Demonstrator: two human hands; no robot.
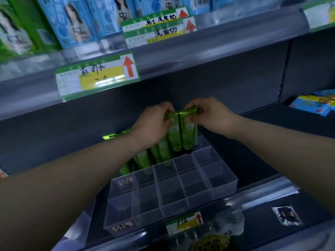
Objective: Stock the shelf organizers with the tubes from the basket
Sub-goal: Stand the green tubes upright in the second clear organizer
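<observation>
A clear plastic organizer (213, 192) with several square compartments sits on the dark shelf. Several green tubes (163, 151) stand crimped end up in its back row. My left hand (154, 122) pinches the crimped top of one upright green tube (175, 136). My right hand (208, 115) pinches the top of the neighbouring green tube (188, 136), which stands in a back compartment toward the right. The front compartments hold nothing. The basket is out of view.
The upper shelf (226, 49) carries blue and green boxes (76, 24) and price tags close above my hands. Blue packets (315, 104) lie on the shelf at right. A crumpled plastic bag (226, 225) and a price tag (184, 222) sit at the front rail.
</observation>
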